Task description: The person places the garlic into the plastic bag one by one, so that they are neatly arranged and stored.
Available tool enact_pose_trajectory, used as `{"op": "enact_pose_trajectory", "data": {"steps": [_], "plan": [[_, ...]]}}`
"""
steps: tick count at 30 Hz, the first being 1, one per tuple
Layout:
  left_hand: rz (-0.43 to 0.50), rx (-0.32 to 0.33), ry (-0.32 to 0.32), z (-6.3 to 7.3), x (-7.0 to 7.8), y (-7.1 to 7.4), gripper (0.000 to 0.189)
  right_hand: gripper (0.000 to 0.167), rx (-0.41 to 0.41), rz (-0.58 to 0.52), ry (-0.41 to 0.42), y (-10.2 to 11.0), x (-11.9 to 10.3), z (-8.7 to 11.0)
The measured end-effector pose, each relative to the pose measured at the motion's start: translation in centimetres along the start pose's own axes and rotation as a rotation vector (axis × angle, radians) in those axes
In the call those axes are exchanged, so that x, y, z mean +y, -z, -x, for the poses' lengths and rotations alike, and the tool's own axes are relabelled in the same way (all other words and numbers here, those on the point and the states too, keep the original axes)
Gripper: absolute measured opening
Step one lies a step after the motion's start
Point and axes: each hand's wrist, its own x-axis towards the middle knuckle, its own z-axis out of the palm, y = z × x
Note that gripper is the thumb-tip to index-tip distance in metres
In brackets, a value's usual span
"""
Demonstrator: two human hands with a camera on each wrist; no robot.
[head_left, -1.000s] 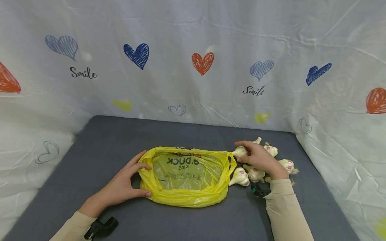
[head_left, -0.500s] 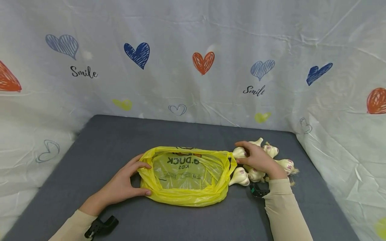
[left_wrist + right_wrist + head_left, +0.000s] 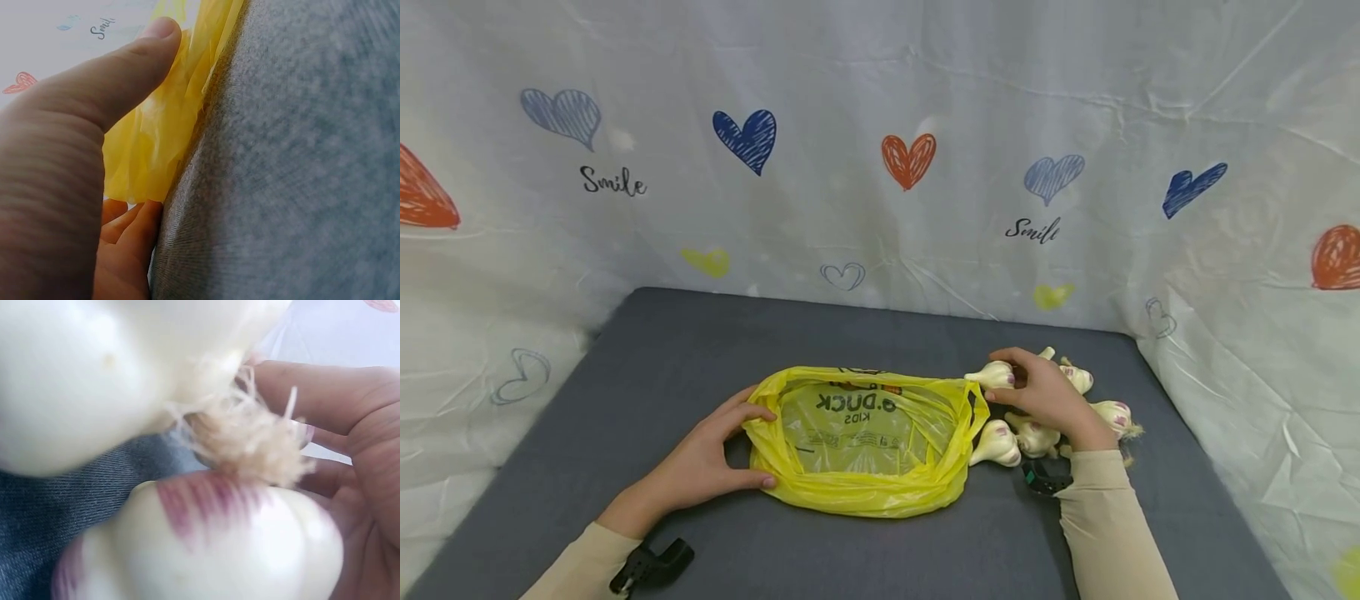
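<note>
A yellow plastic bag [image 3: 865,492] lies on its side edge-up with its mouth spread wide, printed lettering showing inside. My left hand [image 3: 700,462] holds its left end, fingertips over the rim and thumb at the near side; in the left wrist view the thumb [image 3: 140,62] lies along the yellow plastic. My right hand [image 3: 1048,400] pinches a white garlic bulb [image 3: 997,375] between thumb and fingers, its stem pointing left over the bag's right corner. Just below, another garlic bulb [image 3: 997,444] rests beside the bag. Close bulbs, one purple-striped [image 3: 219,531], partly hide the right hand's fingers in its wrist view.
More garlic bulbs [image 3: 1033,435] are clustered under and around the right hand, with one bulb [image 3: 1116,417] at the far right by the wrist. A dark grey cloth [image 3: 760,325] covers the table. Behind it hangs a white curtain [image 3: 820,192] printed with hearts.
The right hand has drawn its garlic bulb slightly up and left, so the stem now overlaps the bag's right corner. The left hand and the bag have stayed put.
</note>
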Motion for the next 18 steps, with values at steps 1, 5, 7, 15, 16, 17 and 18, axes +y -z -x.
{"op": "enact_pose_trajectory", "data": {"steps": [1, 5, 7, 15, 16, 17, 18], "plan": [[-0.002, 0.001, -0.005, 0.0, 0.0, 0.0, 0.072, 0.065, 0.011, 0.001, -0.002, 0.0, 0.0, 0.0], [-0.009, 0.010, -0.024, -0.1, -0.2, -0.1, 0.071, 0.066, 0.056, 0.004, -0.004, 0.1, -0.1, 0.1], [-0.010, 0.008, -0.021, -0.1, -0.2, -0.1, 0.071, 0.068, 0.079, 0.003, -0.002, 0.2, -0.2, 0.1], [0.000, 0.009, -0.026, -0.1, -0.1, -0.1, 0.070, 0.071, 0.141, 0.003, 0.015, 0.3, -0.9, 0.1], [-0.003, 0.013, -0.030, -0.1, -0.1, -0.1, 0.069, 0.071, 0.144, 0.000, 0.014, 0.2, -1.0, 0.1], [-0.007, 0.015, -0.033, 0.0, -0.1, -0.2, 0.069, 0.072, 0.146, -0.003, 0.015, 0.2, -1.1, 0.1], [-0.007, 0.016, -0.036, 0.0, -0.1, -0.2, 0.069, 0.072, 0.149, -0.002, 0.015, 0.2, -1.1, 0.1]]}}
